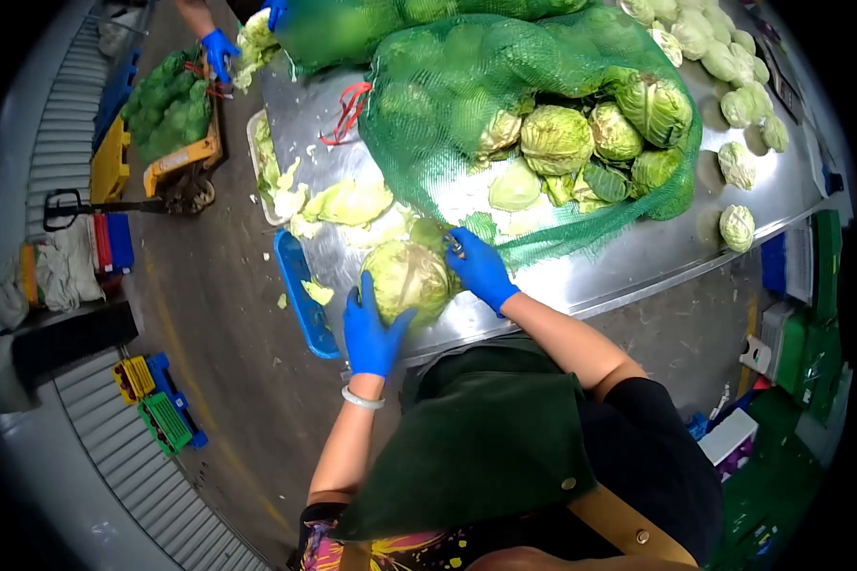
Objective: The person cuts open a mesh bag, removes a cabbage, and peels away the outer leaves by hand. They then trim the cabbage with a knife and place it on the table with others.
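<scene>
My left hand, in a blue glove, cups the near left side of a cabbage with thumb and fingers apart. The cabbage rests on the metal table close to my apron. At its right side, my blue-gloved right hand is closed around a small knife-like tool; only a short metal part shows, and its blade cannot be made out. Loose pale leaves lie just beyond the cabbage. A green net bag lies open toward me, with several cabbages showing in its mouth.
Trimmed pale cabbages line the table's right side. A blue tray sits at the left edge, near a white leaf-filled container. Another person's gloved hand is at upper left, above a cart with a full net bag.
</scene>
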A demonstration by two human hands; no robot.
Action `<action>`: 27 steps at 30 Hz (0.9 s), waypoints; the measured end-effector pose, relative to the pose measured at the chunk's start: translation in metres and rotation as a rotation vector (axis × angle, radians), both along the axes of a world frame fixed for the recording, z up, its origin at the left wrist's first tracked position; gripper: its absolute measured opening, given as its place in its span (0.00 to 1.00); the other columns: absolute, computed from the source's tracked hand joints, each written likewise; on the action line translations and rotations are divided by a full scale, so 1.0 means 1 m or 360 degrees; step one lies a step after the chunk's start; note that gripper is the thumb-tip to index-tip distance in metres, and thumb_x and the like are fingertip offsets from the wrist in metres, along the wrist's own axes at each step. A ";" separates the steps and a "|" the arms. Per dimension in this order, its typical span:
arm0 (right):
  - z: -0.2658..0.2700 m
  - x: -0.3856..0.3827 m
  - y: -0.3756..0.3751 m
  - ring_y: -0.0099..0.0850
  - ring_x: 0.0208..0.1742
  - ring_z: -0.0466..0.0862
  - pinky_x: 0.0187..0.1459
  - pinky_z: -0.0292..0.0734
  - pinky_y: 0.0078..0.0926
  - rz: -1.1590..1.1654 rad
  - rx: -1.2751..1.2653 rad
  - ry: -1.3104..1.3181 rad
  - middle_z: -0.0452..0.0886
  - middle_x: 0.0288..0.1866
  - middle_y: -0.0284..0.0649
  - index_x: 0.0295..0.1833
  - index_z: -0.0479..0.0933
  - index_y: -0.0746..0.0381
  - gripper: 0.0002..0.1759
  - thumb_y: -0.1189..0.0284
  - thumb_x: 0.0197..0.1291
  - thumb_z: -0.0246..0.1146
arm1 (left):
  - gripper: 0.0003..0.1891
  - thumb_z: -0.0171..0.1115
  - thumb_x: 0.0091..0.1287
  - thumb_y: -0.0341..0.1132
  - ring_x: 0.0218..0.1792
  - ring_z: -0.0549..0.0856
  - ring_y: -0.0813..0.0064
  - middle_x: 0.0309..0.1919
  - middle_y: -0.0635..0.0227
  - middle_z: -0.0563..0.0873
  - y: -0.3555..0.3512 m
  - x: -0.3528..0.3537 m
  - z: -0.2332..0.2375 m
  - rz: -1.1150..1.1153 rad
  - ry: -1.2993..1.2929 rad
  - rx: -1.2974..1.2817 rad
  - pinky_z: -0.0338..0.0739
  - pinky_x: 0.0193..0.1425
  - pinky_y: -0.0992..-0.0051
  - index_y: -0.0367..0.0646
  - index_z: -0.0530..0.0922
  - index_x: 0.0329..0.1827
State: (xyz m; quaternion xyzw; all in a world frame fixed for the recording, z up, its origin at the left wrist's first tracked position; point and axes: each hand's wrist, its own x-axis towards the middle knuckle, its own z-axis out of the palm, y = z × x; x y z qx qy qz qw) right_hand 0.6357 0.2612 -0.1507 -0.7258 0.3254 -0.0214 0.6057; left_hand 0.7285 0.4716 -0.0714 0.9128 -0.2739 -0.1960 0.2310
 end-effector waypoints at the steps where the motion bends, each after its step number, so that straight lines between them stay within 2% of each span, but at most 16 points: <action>1: 0.020 -0.006 -0.002 0.48 0.51 0.83 0.51 0.79 0.39 0.0072 -0.0166 0.0154 0.80 0.55 0.50 0.61 0.72 0.62 0.22 0.68 0.62 0.64 | 0.53 0.78 0.53 0.53 0.69 0.67 0.38 0.70 0.36 0.63 -0.004 -0.002 0.004 -0.0066 -0.0152 -0.0025 0.67 0.72 0.55 0.38 0.59 0.78; 2: 0.020 -0.014 -0.001 0.48 0.51 0.83 0.51 0.79 0.39 0.0092 -0.0175 0.0162 0.80 0.55 0.50 0.61 0.72 0.62 0.22 0.68 0.62 0.64 | 0.52 0.78 0.53 0.52 0.70 0.66 0.38 0.72 0.36 0.61 -0.010 0.000 0.003 -0.0135 -0.0316 -0.0058 0.66 0.72 0.54 0.38 0.60 0.77; 4: 0.020 -0.040 0.001 0.50 0.46 0.84 0.49 0.80 0.41 0.0210 -0.0632 -0.0148 0.82 0.48 0.50 0.61 0.70 0.60 0.22 0.70 0.63 0.63 | 0.55 0.80 0.49 0.51 0.72 0.64 0.39 0.74 0.36 0.58 -0.018 0.006 -0.006 -0.0142 -0.0250 -0.0169 0.65 0.73 0.53 0.39 0.59 0.78; 5: 0.013 -0.049 0.003 0.53 0.41 0.85 0.45 0.80 0.46 0.0210 -0.0682 -0.0329 0.83 0.43 0.51 0.63 0.69 0.59 0.23 0.73 0.62 0.63 | 0.58 0.82 0.47 0.52 0.72 0.64 0.39 0.74 0.37 0.58 -0.024 0.006 -0.008 -0.0128 -0.0169 -0.0220 0.65 0.73 0.53 0.39 0.57 0.78; 6: 0.019 -0.056 0.006 0.53 0.41 0.85 0.45 0.80 0.46 0.0228 -0.0686 -0.0315 0.83 0.43 0.51 0.63 0.69 0.59 0.23 0.73 0.62 0.63 | 0.61 0.83 0.44 0.52 0.72 0.64 0.39 0.74 0.37 0.57 -0.029 0.006 -0.010 -0.0117 -0.0088 -0.0269 0.65 0.73 0.53 0.39 0.56 0.79; 8: 0.039 -0.062 0.011 0.55 0.39 0.85 0.42 0.80 0.50 0.0348 -0.0386 -0.0109 0.84 0.42 0.53 0.64 0.69 0.59 0.23 0.73 0.63 0.61 | 0.64 0.84 0.41 0.53 0.72 0.64 0.39 0.74 0.37 0.57 -0.032 0.010 -0.018 -0.0092 -0.0078 -0.0227 0.66 0.73 0.53 0.40 0.54 0.79; 9: 0.047 -0.060 0.014 0.57 0.37 0.84 0.40 0.80 0.52 0.0458 -0.0391 0.0019 0.84 0.42 0.54 0.65 0.69 0.58 0.23 0.70 0.64 0.60 | 0.63 0.84 0.41 0.52 0.71 0.64 0.38 0.74 0.38 0.57 -0.034 0.012 -0.019 -0.0055 -0.0064 -0.0190 0.66 0.73 0.53 0.41 0.55 0.79; 10: 0.037 -0.059 0.019 0.53 0.34 0.85 0.38 0.81 0.48 0.0489 -0.0504 -0.0007 0.86 0.38 0.51 0.64 0.69 0.58 0.22 0.70 0.66 0.59 | 0.62 0.84 0.42 0.52 0.71 0.65 0.38 0.74 0.39 0.57 -0.036 0.013 -0.020 -0.0019 -0.0054 -0.0152 0.66 0.72 0.53 0.41 0.55 0.78; 13: 0.035 -0.041 0.026 0.53 0.34 0.85 0.36 0.80 0.49 0.0512 -0.0523 -0.0046 0.85 0.37 0.53 0.62 0.69 0.58 0.19 0.69 0.67 0.58 | 0.62 0.84 0.42 0.52 0.70 0.65 0.38 0.74 0.39 0.58 -0.042 0.016 -0.018 -0.0053 -0.0073 -0.0123 0.66 0.72 0.51 0.41 0.55 0.78; 15: 0.039 -0.029 0.025 0.56 0.37 0.84 0.40 0.79 0.52 0.0544 -0.0436 0.0172 0.83 0.38 0.56 0.58 0.70 0.59 0.17 0.68 0.65 0.59 | 0.62 0.83 0.42 0.53 0.70 0.64 0.38 0.74 0.38 0.57 -0.042 0.016 -0.017 -0.0113 -0.0107 -0.0072 0.65 0.72 0.50 0.41 0.55 0.78; 19: 0.024 -0.023 0.025 0.57 0.39 0.84 0.41 0.79 0.51 0.0606 -0.0401 0.0201 0.83 0.38 0.56 0.54 0.71 0.61 0.13 0.70 0.67 0.56 | 0.61 0.83 0.42 0.54 0.69 0.65 0.38 0.75 0.39 0.58 -0.040 0.017 -0.022 -0.0058 -0.0062 -0.0152 0.65 0.72 0.50 0.40 0.56 0.78; 24: 0.017 -0.008 0.012 0.58 0.41 0.83 0.42 0.78 0.52 0.0683 -0.0651 0.0386 0.83 0.40 0.58 0.50 0.70 0.63 0.08 0.73 0.69 0.49 | 0.60 0.82 0.43 0.54 0.69 0.65 0.38 0.74 0.41 0.59 -0.053 0.011 -0.019 -0.0110 -0.0201 -0.0027 0.64 0.72 0.50 0.41 0.57 0.78; 27: 0.018 -0.006 0.009 0.56 0.40 0.84 0.41 0.79 0.50 0.0746 -0.0645 0.0355 0.82 0.40 0.58 0.49 0.71 0.64 0.08 0.76 0.66 0.51 | 0.60 0.82 0.43 0.54 0.69 0.65 0.39 0.74 0.42 0.59 -0.049 0.024 -0.024 -0.0148 -0.0142 -0.0184 0.64 0.72 0.51 0.41 0.57 0.78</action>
